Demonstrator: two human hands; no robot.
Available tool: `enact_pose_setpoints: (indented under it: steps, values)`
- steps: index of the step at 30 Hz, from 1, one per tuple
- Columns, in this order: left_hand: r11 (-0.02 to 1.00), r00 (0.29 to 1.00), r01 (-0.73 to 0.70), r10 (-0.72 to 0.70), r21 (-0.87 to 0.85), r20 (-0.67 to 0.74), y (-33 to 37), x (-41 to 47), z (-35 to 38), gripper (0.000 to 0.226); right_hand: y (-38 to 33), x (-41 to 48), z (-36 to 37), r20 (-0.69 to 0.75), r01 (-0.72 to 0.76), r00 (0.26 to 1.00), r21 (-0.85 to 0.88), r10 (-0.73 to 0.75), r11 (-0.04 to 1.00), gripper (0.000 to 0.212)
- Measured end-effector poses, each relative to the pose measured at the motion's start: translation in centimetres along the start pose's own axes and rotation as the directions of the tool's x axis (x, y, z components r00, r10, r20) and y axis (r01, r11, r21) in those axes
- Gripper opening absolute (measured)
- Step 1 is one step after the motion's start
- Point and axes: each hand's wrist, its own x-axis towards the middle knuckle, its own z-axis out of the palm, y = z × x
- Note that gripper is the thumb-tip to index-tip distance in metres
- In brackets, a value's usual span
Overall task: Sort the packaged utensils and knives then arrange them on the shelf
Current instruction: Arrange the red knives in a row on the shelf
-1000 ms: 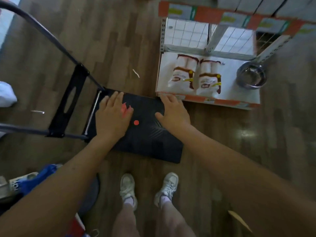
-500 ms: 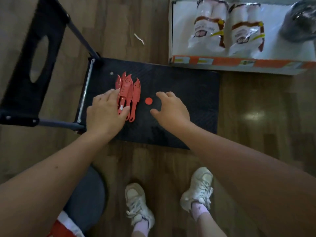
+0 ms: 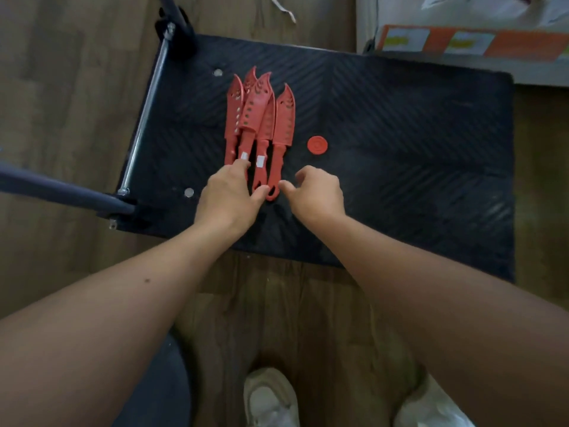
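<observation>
While on cart deck [image 3: 400, 134], red knives [image 3: 261, 118] under flat left grip [image 3: 229, 195]; right grip [image 3: 317, 192] half-curled, empty.

Five red sheathed knives [image 3: 260, 124] lie overlapping, tips pointing away, on the black platform [image 3: 400, 149]

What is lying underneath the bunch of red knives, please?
Only the black ribbed cart platform shows beneath the red knives. They overlap, and the left hand covers some handle ends.

Red knives [image 3: 261, 124] and a red disc [image 3: 317, 145] lie on the black cart platform [image 3: 400, 149].
</observation>
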Motion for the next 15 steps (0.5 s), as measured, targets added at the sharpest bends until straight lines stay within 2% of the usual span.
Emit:
enact_pose_setpoints:
  steps: [5, 8, 10, 13, 15]
  values:
    - [0.994, 0.999, 0.041, -0.042, -0.101, -0.012, -1.2, 2.8, 3.0, 0.038, 0.3, 3.7, 2.5, -0.024, -0.076, 0.996, 0.140, 0.080, 0.987, 0.030]
    - [1.000, 0.999, 0.004, -0.005, -0.015, -0.046, -1.2, 4.3, 4.8, 0.030, 0.3, 5.4, 3.6, -0.073, -0.063, 0.995, 0.139, 0.074, 0.988, 0.027]
    - [0.999, 0.998, 0.030, -0.029, 0.013, -0.055, -1.1, 5.3, 5.5, 0.028, 0.1, 6.2, 4.0, -0.104, -0.042, 0.993, 0.126, 0.056, 0.991, 0.021]
    - [0.964, 0.974, 0.228, -0.228, -0.134, 0.015, -0.8, 6.4, 5.7, 0.023, 0.2, 6.9, 3.6, -0.048, -0.060, 0.997, 0.113, 0.066, 0.992, 0.020]
    - [0.862, 0.922, 0.386, -0.364, -0.329, 0.131, -0.6, 6.7, 5.7, 0.010, 0.4, 7.0, 2.9, 0.021, -0.122, 0.993, 0.144, 0.120, 0.982, 0.018]
